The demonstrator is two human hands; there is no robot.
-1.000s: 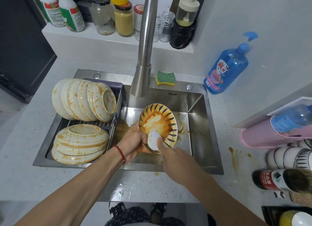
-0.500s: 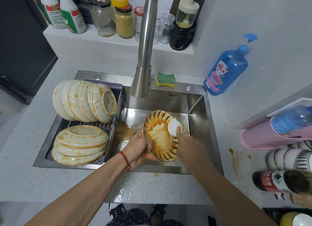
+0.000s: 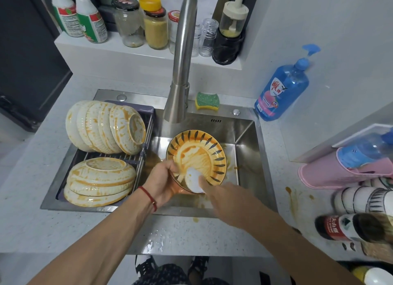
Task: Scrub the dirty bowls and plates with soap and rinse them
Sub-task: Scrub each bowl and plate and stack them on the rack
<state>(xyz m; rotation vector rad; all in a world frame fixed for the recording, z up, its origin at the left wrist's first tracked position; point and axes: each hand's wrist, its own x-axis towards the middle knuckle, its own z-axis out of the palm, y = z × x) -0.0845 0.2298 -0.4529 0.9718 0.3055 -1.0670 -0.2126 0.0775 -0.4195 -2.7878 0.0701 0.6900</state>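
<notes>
A yellow bowl (image 3: pixel 197 155) with dark leaf marks and orange sauce smears tilts toward me over the sink (image 3: pixel 246 136). My left hand (image 3: pixel 163 180) grips its lower left rim. My right hand (image 3: pixel 219 191) holds a white scrubbing pad (image 3: pixel 193 179) against the bowl's lower inside wall. Wiped streaks show in the sauce. Several sauce-stained white plates (image 3: pixel 104 129) stand on edge in the rack (image 3: pixel 146 140) at the sink's left, and a few more stained dishes (image 3: pixel 100 180) lie stacked face down in front of them.
The steel faucet (image 3: pixel 180 72) rises just behind the bowl. A green and yellow sponge (image 3: pixel 207 100) lies on the sink's back rim. A blue soap pump bottle (image 3: pixel 282 89) stands at right. Jars and bottles line the back ledge. Stacked cups (image 3: pixel 361 199) and sauce drips sit on the right counter.
My right hand swept the white pad from the bowl's upper right rim down to its lower inside wall. The bowl tilted back to face me more squarely.
</notes>
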